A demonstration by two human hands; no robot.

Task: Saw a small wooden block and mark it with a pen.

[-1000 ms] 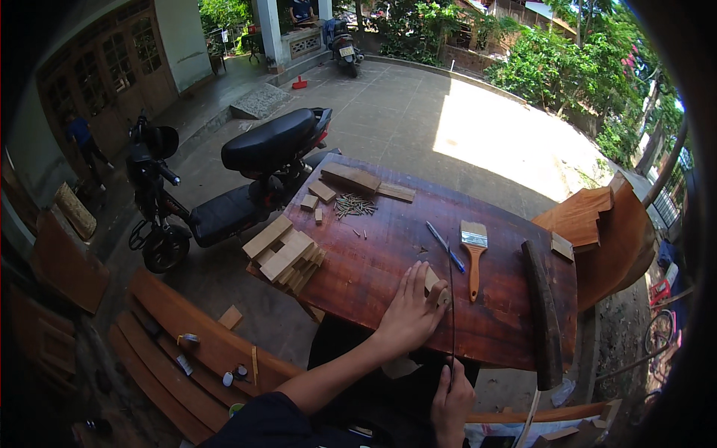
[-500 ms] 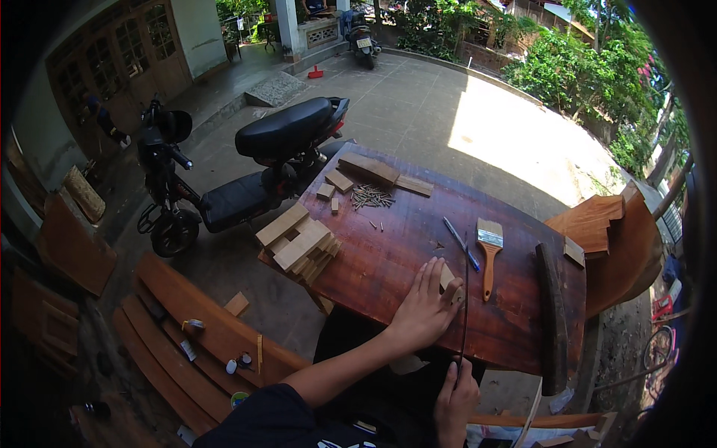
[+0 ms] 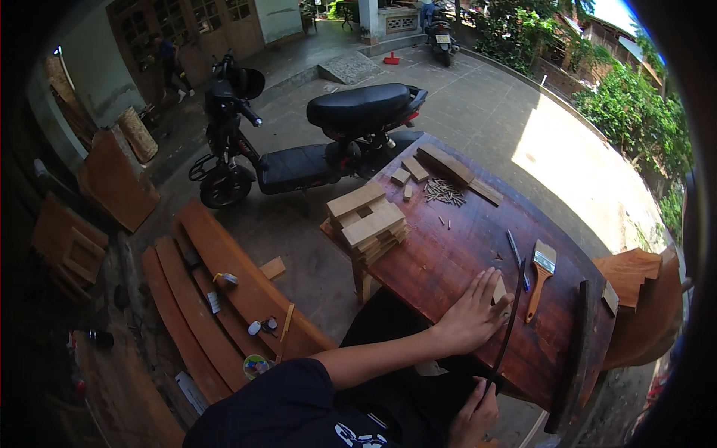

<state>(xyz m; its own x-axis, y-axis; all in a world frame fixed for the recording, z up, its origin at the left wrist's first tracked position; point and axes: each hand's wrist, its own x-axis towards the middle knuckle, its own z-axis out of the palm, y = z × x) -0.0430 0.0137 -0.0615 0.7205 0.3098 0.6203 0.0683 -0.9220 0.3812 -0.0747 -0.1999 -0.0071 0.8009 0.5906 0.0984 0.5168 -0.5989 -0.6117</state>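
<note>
My left hand [image 3: 472, 315] lies with fingers stretched over a small pale wooden block [image 3: 500, 290], pressing it onto the reddish-brown table [image 3: 455, 257]. In my right hand [image 3: 476, 415], below the table's near edge, is the lower end of a long thin dark tool [image 3: 511, 321]. It looks like a blade seen edge-on; I cannot tell its exact kind. The tool runs up past the fingers of my left hand, close beside the block. Just beyond it are a blue-and-white pen [image 3: 514, 250] and a flat paintbrush [image 3: 539, 287] with an orange handle.
Stacked wooden pieces [image 3: 367, 216] stand at the table's left corner. A pile of small fasteners [image 3: 444, 192] lies near loose blocks and a long board [image 3: 446, 163]. A dark wooden bar [image 3: 571, 358] lies on the right. Beyond are a parked scooter [image 3: 328, 149] and a person [image 3: 173, 67].
My view has swung left, so the scene sits farther right in the picture. The dark tool now slants more. My left hand stays on the block and my right hand keeps the tool.
</note>
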